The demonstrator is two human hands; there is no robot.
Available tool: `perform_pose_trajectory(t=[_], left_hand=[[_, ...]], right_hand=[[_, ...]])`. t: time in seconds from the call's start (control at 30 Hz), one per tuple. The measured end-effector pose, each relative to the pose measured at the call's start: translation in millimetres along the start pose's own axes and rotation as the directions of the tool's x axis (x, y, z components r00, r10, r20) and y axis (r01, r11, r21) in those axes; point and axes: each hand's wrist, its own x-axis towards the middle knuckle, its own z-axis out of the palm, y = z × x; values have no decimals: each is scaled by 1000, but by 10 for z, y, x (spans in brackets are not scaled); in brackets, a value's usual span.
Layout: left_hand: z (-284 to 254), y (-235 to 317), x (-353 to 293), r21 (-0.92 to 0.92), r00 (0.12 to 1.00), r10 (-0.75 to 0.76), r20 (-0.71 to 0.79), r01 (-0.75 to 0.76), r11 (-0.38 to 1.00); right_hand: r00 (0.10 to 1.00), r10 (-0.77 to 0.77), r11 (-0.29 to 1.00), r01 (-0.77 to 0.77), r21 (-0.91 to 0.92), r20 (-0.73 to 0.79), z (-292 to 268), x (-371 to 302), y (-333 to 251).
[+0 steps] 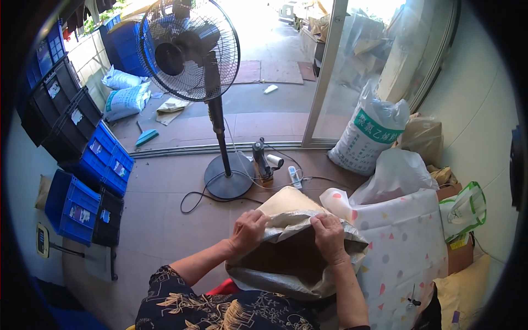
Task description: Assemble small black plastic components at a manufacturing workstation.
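A large tan sack [300,280] with a silvery lining lies in front of me, its mouth facing me and gaping. My left hand [248,232] is closed on the left part of the far rim. Farther right along that rim, my right hand [329,236] pinches the folded edge, fingers curled round it. Between the two hands the lining is crumpled, and the inside of the sack looks dark brown. What lies deep inside cannot be made out.
A black standing fan [231,175] with trailing cables stands ahead. Blue and black crates [82,212] line the left wall, near a scale [43,241]. At right are a patterned cloth-covered surface [404,236], a full white sack [366,132] and a green-edged bag [467,209]. A sliding glass door frame [324,71] stands behind.
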Motion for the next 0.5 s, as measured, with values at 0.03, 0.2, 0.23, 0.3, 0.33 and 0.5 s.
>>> perform_pose_trajectory(t=[0.03, 0.2, 0.23, 0.3, 0.33, 0.5], left_hand=[[-53, 104, -29, 1, 1000, -1, 2, 1, 1000], [-114, 405, -296, -37, 986, -8, 165, 15, 999], [-117, 415, -343, 19, 984, -19, 177, 15, 1000], [-94, 386, -369, 23, 974, -67, 215, 63, 998], [-70, 357, -379, 29, 960, -117, 255, 114, 993], [17, 46, -64, -70, 961, -179, 212, 197, 978]], right_hand=[[1000, -5, 1000, 5, 9, 17, 4, -4, -13], [999, 12, 1000, -12, -4, 39, -70, -38, -115], [999, 13, 1000, -13, -6, 37, -74, -56, -131], [999, 46, 999, -46, 13, 7, -70, -94, -163], [999, 53, 999, -53, 11, 7, -67, -95, -175], [990, 109, 991, -116, -73, -90, -186, 8, -352]])
